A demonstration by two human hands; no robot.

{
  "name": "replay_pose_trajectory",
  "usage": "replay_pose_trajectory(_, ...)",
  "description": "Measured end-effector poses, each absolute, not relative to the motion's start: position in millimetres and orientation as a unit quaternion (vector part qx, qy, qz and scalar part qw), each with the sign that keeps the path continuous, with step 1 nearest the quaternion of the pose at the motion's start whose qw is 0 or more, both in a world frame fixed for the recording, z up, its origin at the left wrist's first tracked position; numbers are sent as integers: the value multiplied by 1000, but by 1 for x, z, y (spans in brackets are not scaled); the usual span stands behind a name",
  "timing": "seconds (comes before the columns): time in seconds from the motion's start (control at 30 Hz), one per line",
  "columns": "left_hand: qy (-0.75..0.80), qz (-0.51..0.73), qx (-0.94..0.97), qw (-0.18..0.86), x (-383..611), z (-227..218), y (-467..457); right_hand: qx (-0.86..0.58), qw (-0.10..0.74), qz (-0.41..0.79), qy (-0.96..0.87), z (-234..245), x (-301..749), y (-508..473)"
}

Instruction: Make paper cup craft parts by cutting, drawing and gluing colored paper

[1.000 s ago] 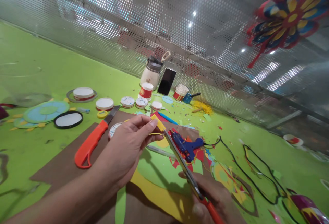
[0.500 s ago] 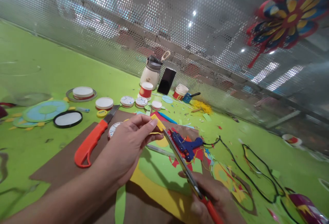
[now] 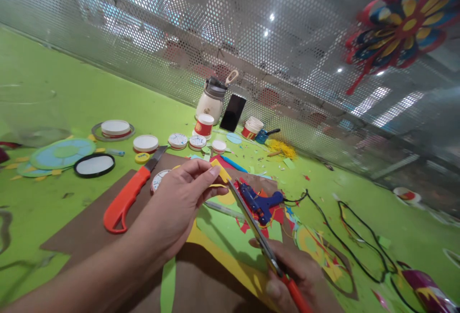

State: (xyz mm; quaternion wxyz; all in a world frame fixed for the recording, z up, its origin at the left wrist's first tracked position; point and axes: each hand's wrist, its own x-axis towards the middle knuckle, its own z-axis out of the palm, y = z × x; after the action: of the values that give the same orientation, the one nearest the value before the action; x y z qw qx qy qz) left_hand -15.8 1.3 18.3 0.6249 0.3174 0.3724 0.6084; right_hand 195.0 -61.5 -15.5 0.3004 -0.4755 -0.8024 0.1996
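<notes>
My left hand [image 3: 179,207] pinches a small yellow paper piece [image 3: 220,171] between thumb and fingers, above a brown sheet [image 3: 93,226]. My right hand [image 3: 298,274] at the lower right grips orange-handled scissors [image 3: 258,236], whose long blades point up-left and meet the yellow piece at its lower edge. Under both hands lie green and yellow paper cut-outs [image 3: 223,236]. A blue glue gun [image 3: 260,202] rests just beyond the blades.
An orange-handled knife [image 3: 129,195] lies left of my left hand. Round lids [image 3: 145,144], paper cups [image 3: 204,126], a white jug [image 3: 212,102] and a phone [image 3: 233,113] stand by the perforated metal wall. A black cord [image 3: 359,246] loops at the right. A paper flower [image 3: 398,20] hangs top right.
The yellow sheet under my hands has slid a little toward me. Both hands and the scissors stay almost in place.
</notes>
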Motion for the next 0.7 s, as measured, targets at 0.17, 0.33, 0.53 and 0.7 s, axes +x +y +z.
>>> replay_pose_trajectory(0.17, 374, 611, 315, 622, -16, 17, 0, -479, 299, 211, -798, -16, 195, -61)
replay_pose_trajectory(0.33, 370, 616, 316, 620, -15, 18, 1, -473, 296, 205, -804, -16, 194, -61)
replay_pose_trajectory(0.53, 370, 616, 310, 622, -14, 19, 1, -477, 302, 179, -806, -20, 193, -61)
replay_pose_trajectory(0.7, 377, 614, 310, 621, -15, 21, -1, -481, 306, 182, -801, -17, 191, -60)
